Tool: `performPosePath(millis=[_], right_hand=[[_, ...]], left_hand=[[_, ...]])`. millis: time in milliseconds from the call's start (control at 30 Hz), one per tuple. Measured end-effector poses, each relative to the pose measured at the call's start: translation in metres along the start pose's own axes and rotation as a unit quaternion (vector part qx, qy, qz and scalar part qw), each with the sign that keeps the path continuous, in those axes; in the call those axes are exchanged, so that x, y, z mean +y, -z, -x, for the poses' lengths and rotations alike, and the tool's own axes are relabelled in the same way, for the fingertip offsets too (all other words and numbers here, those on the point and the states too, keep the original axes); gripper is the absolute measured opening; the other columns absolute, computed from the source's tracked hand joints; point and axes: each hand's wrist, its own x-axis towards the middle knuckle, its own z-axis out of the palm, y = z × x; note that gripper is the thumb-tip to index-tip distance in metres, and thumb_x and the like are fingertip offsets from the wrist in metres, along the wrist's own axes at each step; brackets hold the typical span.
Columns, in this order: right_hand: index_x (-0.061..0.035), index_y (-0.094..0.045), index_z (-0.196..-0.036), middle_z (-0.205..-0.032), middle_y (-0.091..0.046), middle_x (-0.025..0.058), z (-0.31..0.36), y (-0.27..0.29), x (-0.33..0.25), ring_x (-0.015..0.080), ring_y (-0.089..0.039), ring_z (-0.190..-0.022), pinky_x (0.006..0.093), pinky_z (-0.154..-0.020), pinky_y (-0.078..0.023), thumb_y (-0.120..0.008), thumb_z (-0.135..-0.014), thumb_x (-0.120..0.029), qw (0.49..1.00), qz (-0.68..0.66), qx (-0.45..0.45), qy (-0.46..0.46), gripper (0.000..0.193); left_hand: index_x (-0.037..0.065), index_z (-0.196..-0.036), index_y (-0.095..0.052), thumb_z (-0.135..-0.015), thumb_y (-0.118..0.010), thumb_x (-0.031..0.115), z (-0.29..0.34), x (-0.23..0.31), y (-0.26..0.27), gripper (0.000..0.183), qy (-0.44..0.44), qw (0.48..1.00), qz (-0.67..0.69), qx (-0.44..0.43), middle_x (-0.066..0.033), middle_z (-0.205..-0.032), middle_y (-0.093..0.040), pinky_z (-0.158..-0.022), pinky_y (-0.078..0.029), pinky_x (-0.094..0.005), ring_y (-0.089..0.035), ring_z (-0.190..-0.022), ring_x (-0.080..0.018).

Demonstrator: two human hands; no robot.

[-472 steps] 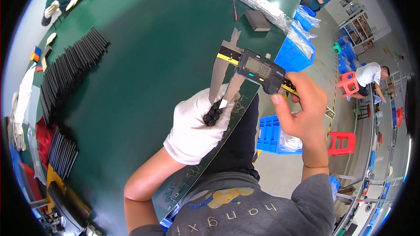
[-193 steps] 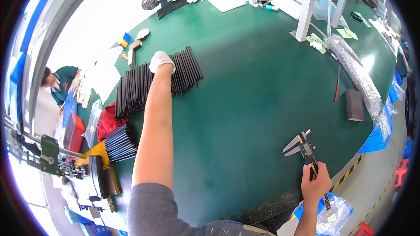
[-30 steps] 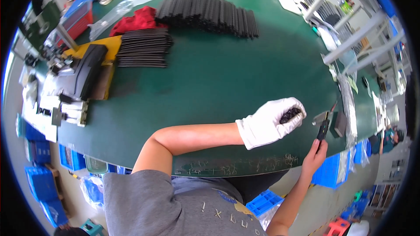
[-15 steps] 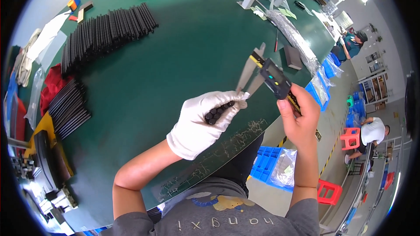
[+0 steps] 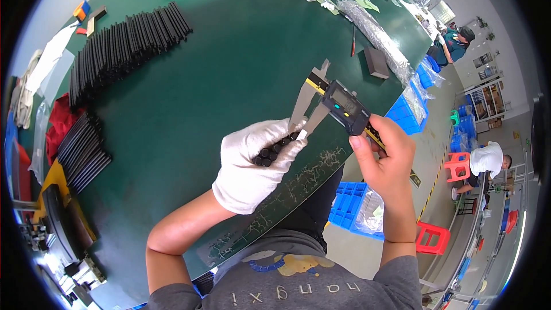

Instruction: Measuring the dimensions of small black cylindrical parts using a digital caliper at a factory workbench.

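In a white glove, my left hand [image 5: 247, 163] is closed around a bundle of several black rods [image 5: 266, 157], whose round ends face me. My bare right hand [image 5: 385, 158] grips a digital caliper [image 5: 345, 103] by the lower end of its beam, thumb near the black display housing. The caliper's metal jaws reach down to the gloved fingertips, at the far end of the bundle. Whether the jaws touch a rod is hidden by the fingers. A large row of black rods [image 5: 129, 49] lies on the green table at the far left, with a smaller stack of dark rods [image 5: 83, 152] nearer.
The green table [image 5: 229, 57] carries a dark block [image 5: 376, 62], a thin red-tipped tool [image 5: 353, 41] and a long plastic-wrapped bundle [image 5: 376, 37]. Blue crates [image 5: 408, 112] and red stools [image 5: 431, 237] stand on the floor to the right. Two other people are farther off.
Both hands, the rods and the caliper have moved slightly left in the picture. The caliper's jaws now sit closer over the gloved fingertips. The whole scene has shifted a little left too.
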Motion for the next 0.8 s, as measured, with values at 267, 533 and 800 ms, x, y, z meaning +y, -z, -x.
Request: performPosePath(millis=[267,533,800], right_hand=[[-0.0023,-0.061,-0.079,-0.066,-0.059,0.005,-0.003,0.002,-0.003,0.0136,-0.048,-0.046,0.0243,-0.043,-0.037,-0.077,-0.071,-0.023,0.999,0.049,-0.009,-0.02,0.027],[-0.0035,-0.061,-0.083,-0.072,-0.063,0.0072,-0.002,-0.003,0.001,0.0201,-0.057,-0.052,0.0279,-0.045,-0.042,-0.077,-0.071,-0.025,0.998,0.057,0.003,0.026,0.03],[-0.003,-0.057,-0.097,-0.073,-0.059,0.0068,0.001,-0.003,-0.006,0.0188,-0.052,-0.05,0.0284,-0.045,-0.041,-0.069,-0.075,-0.014,0.999,0.034,-0.021,0.023,0.027]], left_hand=[[0.002,-0.094,-0.067,-0.078,-0.07,-0.001,-0.001,-0.002,0.001,0.017,-0.006,1.0,0.015,0.005,-0.0064,-0.081,-0.066,-0.063,-0.049,-0.0218,-0.062,-0.07,-0.0102],[0.001,-0.099,-0.066,-0.08,-0.067,-0.004,0.003,-0.007,0.004,0.02,0.003,0.998,0.069,0.009,-0.0063,-0.086,-0.067,-0.067,-0.049,-0.0216,-0.061,-0.075,-0.0084],[0.0,-0.094,-0.067,-0.076,-0.072,-0.002,0.001,-0.008,-0.001,0.019,-0.035,0.996,0.009,0.077,-0.0063,-0.081,-0.067,-0.059,-0.048,-0.0206,-0.06,-0.066,-0.0072]])
